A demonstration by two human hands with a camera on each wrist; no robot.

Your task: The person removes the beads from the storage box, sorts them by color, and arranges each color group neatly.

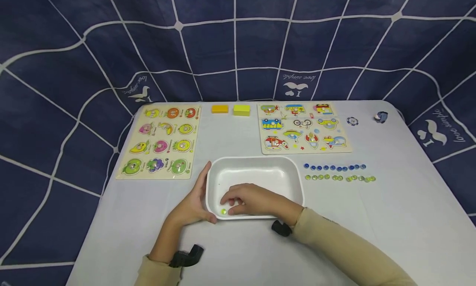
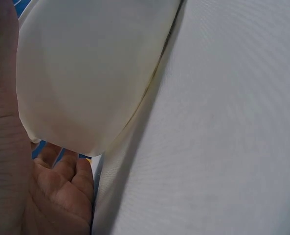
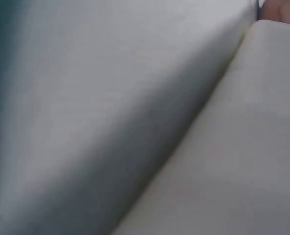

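Note:
A white plastic tray (image 1: 256, 164) stands in the middle of the table. My left hand (image 1: 191, 205) holds the tray's left end, fingers along the outer wall and thumb at the near corner. The left wrist view shows the fingers (image 2: 81, 176) against the tray's outer side. Inside the tray, my right hand (image 1: 251, 199) reaches toward the near left corner with loosely bent fingers. A small yellow-green glass bead (image 1: 223, 211) lies on the tray floor just left of its thumb and index fingertips. The right wrist view shows mostly the tray's outer wall (image 3: 242, 142).
Right of the tray lie a row of blue beads (image 1: 332, 168) and a row of yellow-green beads (image 1: 327, 177). Behind are a fruit puzzle board (image 1: 193, 133), a vehicle puzzle board (image 1: 297, 149), an orange block (image 1: 220, 109), a yellow block (image 1: 241, 110) and two small trinkets.

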